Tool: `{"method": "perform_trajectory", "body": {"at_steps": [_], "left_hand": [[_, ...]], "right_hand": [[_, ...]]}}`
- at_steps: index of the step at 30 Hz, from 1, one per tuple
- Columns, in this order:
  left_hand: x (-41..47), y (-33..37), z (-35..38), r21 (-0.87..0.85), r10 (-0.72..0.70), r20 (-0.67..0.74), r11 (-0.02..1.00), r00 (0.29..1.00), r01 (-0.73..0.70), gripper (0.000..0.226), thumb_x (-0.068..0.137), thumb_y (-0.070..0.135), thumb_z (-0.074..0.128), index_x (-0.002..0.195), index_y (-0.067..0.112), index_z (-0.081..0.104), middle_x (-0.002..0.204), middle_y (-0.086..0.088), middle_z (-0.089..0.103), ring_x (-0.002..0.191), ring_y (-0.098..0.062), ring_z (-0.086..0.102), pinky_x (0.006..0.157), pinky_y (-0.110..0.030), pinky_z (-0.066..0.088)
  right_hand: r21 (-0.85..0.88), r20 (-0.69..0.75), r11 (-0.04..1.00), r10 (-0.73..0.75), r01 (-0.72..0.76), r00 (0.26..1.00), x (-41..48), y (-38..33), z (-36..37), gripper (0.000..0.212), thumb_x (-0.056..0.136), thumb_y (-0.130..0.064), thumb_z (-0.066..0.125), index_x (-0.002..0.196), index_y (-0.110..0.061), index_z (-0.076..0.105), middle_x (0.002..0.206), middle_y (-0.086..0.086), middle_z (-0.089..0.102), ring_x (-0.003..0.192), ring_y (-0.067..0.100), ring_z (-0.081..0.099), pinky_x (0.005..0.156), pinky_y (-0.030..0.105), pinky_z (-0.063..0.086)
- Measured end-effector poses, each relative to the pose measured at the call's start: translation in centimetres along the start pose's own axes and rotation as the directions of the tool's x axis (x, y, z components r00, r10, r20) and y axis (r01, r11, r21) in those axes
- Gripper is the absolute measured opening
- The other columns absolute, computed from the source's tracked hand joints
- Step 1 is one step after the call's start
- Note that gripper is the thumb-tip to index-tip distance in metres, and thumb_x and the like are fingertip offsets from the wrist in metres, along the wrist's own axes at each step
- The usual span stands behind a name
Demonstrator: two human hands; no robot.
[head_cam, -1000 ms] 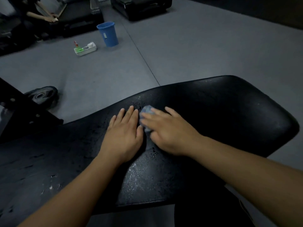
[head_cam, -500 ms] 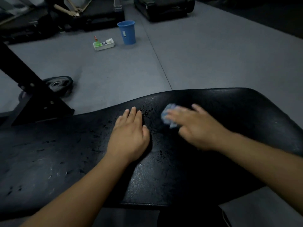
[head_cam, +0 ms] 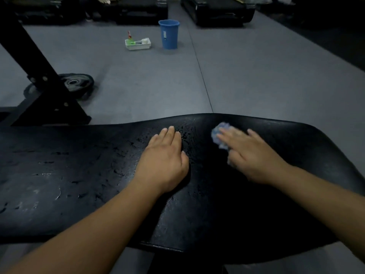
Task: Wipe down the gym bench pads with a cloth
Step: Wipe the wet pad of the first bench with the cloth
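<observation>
Pressing the blue cloth (head_cam: 218, 133) onto the far part of the black bench pad (head_cam: 79, 165) with the right hand (head_cam: 250, 155), fingers straight and a bit apart, to rub it, and leaning on the flat left hand (head_cam: 164, 159), fingers together, likely to stay steady.

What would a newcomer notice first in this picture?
The wide black pad fills the foreground, with the left hand flat on it. The right hand presses a blue cloth onto its far part. On the grey floor behind stand a blue bucket and a white tray.
</observation>
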State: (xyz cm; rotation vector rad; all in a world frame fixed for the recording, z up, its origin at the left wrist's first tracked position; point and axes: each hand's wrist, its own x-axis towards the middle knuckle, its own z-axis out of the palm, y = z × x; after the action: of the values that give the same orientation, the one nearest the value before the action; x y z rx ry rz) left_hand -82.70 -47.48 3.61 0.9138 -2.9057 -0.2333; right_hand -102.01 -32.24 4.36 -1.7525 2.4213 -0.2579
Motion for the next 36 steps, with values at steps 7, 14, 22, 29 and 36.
{"method": "perform_trajectory", "body": {"at_steps": [7,14,22,29,36], "left_hand": [[0.7,-1.8,-0.1,-0.024,0.098,0.031,0.995,0.995,-0.097,0.063,0.103,0.035,0.032,0.158,0.011,0.017,0.167,-0.010,0.010,0.154,-0.021,0.009,0.123,-0.033,0.007],[0.3,-3.9,-0.6,-0.038,0.214,0.060,0.977,0.975,-0.212,0.062,0.106,0.040,0.023,0.160,0.014,0.009,0.168,-0.006,0.001,0.154,-0.016,0.001,0.124,-0.031,0.001],[0.0,-4.4,-0.2,-0.091,0.245,0.040,0.966,0.969,-0.240,0.062,0.105,0.038,0.022,0.160,0.013,0.009,0.168,-0.005,0.001,0.154,-0.017,0.000,0.123,-0.033,0.001],[0.2,-4.6,0.1,-0.112,0.272,0.029,0.957,0.962,-0.268,0.063,0.104,0.037,0.023,0.159,0.009,0.012,0.167,-0.010,0.006,0.154,-0.021,0.004,0.125,-0.037,0.006],[0.5,-4.7,0.3,-0.131,0.263,0.001,0.956,0.965,-0.261,0.063,0.103,0.036,0.024,0.159,0.011,0.014,0.168,-0.008,0.006,0.154,-0.020,0.005,0.125,-0.036,0.005]], "right_hand": [[0.034,-0.092,0.997,0.077,-0.074,0.993,2.7,-8.9,2.3,0.073,0.083,-0.040,0.020,0.154,-0.028,0.031,0.164,-0.009,0.020,0.152,0.013,0.011,0.122,0.041,0.006],[0.050,-0.135,0.894,0.448,-0.446,0.884,1.4,-7.1,1.3,0.075,0.081,-0.039,0.019,0.155,-0.031,0.027,0.165,-0.013,0.017,0.151,0.007,0.010,0.122,0.043,0.007],[0.012,-0.042,0.956,0.293,-0.293,0.955,-8.1,-9.1,1.8,0.078,0.077,-0.041,0.018,0.154,-0.037,0.026,0.160,-0.023,0.010,0.150,-0.001,0.005,0.124,0.043,0.006],[0.082,-0.084,0.921,0.388,-0.382,0.918,-7.3,-15.8,3.8,0.077,0.080,-0.039,0.020,0.156,-0.032,0.025,0.164,-0.016,0.012,0.151,0.003,0.002,0.123,0.035,0.000],[-0.018,-0.140,0.813,0.575,-0.583,0.806,-3.2,-8.9,1.7,0.079,0.080,-0.044,0.016,0.156,-0.029,0.024,0.165,-0.009,0.016,0.152,0.009,0.008,0.123,0.047,0.009]]}}
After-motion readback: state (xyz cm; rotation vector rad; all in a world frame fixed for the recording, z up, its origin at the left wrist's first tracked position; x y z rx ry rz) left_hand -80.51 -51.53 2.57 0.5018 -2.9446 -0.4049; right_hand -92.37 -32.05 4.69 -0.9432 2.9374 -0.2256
